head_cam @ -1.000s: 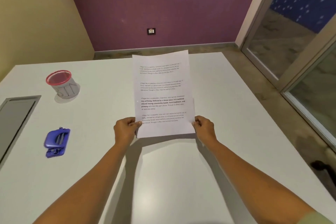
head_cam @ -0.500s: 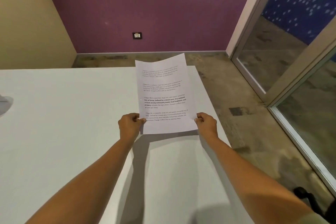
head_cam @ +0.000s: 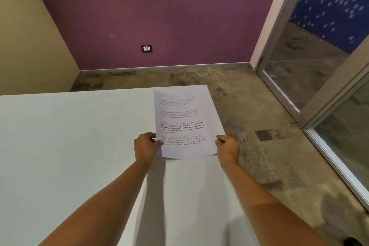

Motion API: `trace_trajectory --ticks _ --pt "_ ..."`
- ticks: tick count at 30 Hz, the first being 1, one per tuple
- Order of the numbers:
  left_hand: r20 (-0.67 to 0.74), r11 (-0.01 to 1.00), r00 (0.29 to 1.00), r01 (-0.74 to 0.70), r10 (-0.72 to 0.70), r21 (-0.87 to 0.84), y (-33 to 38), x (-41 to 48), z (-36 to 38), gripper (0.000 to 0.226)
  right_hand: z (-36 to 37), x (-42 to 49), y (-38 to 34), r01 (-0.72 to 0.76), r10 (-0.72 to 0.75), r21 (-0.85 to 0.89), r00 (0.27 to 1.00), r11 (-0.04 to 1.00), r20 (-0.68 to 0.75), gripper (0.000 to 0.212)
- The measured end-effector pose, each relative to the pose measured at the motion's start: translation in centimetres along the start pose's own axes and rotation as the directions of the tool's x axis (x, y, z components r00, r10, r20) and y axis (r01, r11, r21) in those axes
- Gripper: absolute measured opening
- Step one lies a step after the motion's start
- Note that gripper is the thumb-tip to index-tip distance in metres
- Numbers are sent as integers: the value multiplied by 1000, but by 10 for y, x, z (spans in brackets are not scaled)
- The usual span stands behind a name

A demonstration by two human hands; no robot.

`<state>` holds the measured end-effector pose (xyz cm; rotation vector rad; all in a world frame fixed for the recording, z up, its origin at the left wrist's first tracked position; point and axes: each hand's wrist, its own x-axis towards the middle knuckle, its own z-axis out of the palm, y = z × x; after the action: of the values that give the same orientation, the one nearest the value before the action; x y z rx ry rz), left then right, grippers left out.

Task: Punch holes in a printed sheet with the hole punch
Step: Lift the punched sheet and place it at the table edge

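Entry: I hold the printed sheet [head_cam: 183,122] in the air with both hands, above the far right corner of the bench [head_cam: 69,146], text side toward me. Left hand [head_cam: 145,147]: thumb and fingers pinched on the sheet's left edge, low down. Right hand [head_cam: 227,146]: pinched on the right edge at about the same height. The sheet tilts away from me and bows a little between the two grips; its near edge hangs clear of the bench top, and part of its right side overhangs the floor [head_cam: 259,106]. There is a faint speck on the left margin, too small to say whether it is a hole. The hole punch is not in view, so I cannot place it from here. Judgement on step: paper in hand and being presented or checked, punching not yet begun on any evidence I can see. The next move calls for finding the punch, then bringing the sheet's left margin to its slot. That means turning my view back over the bench, lowering the paper flat, and probably freeing one hand for the lever while the other keeps the edge square against the punch's back stop. Risk noted: the bowed sheet may feed in crooked, giving uneven holes.
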<state>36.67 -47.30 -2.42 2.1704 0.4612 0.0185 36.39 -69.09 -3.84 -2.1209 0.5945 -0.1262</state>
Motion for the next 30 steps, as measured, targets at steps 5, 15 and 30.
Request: trace_trajectory --ticks 5,15,30 --pt "1 998 1000 4 -4 60 -3 16 10 31 7 11 6 -5 5 -20 1000 1000 -8 30" --pt "53 972 998 31 -44 233 -3 24 20 18 9 22 6 -4 3 -38 1000 999 -28 32" --pt "161 945 986 -89 39 316 -11 -12 -1 26 -8 -22 15 145 -120 -294 988 945 99 47"
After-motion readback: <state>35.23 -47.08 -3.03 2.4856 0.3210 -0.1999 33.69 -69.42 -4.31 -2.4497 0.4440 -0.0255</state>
